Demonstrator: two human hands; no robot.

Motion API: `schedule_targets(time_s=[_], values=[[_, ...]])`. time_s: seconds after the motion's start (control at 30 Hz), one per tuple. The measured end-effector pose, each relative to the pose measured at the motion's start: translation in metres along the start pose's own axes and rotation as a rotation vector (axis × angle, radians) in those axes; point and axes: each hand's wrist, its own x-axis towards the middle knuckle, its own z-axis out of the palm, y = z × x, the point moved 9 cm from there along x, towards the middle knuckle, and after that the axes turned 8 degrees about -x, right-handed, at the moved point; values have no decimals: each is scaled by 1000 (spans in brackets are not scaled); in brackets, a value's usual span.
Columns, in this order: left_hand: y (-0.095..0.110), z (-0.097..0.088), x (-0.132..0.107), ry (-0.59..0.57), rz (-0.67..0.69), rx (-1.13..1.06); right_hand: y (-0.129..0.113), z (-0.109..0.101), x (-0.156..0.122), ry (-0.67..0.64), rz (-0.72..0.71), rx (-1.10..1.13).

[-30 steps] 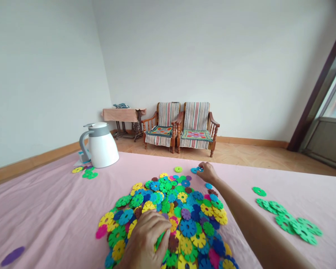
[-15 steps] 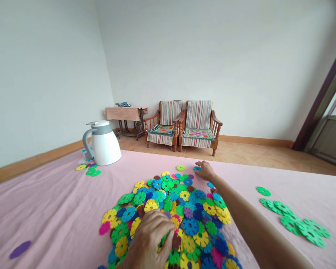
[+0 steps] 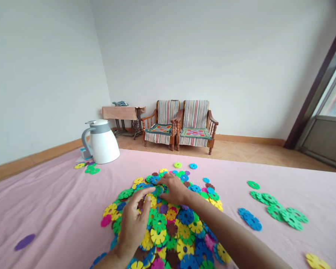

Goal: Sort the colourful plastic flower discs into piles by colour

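A broad pile of slotted plastic flower discs point(image 3: 170, 214) in green, blue, yellow, brown, pink and purple lies in front of me. My left hand point(image 3: 136, 215) hovers over its left side, thumb and index finger apart, holding nothing that I can see. My right hand point(image 3: 174, 188) reaches onto the far part of the pile, fingers and thumb spread around green and blue discs. Its fingertips are close to those discs; whether they grip one is not clear. Beyond it, a lime disc point(image 3: 177, 165) and a blue disc point(image 3: 193, 166) lie apart from the pile.
Green discs point(image 3: 276, 211) lie in a group on the pink cloth point(image 3: 58, 209) at right, beside two blue discs point(image 3: 250, 219). A yellow disc point(image 3: 317, 261) sits nearer. At left are a white jug point(image 3: 104, 147), several discs point(image 3: 92, 169) and a purple disc point(image 3: 25, 242). Two armchairs point(image 3: 196, 123) stand behind.
My right hand has drawn back from the single blue disc at the far edge onto the pile. My left hand has risen off the discs, its fingers opening. Blue discs at right now show.
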Motion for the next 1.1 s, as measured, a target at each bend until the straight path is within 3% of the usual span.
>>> schedule_targets(time_s=[0.27, 0.5, 0.6, 0.73, 0.87, 0.97, 1.1], values=[[2, 0, -1, 11, -29, -32, 0, 11, 6, -14, 41, -29], [8, 3, 0, -1, 18, -10, 14, -9, -14, 22, 119, -8], [7, 4, -1, -4, 35, -8, 45, -26, -25, 70, 208, 10], [8, 5, -3, -8, 64, 1, 125, -44, -42, 177, 512, 24], [12, 5, -4, -8, 91, 9, 194, -44, -62, 251, 796, 14], [12, 6, -4, -17, 104, 5, 220, -37, -66, 265, 913, -2], [10, 8, -4, -23, 118, -7, 231, -28, -57, 253, 994, -11]])
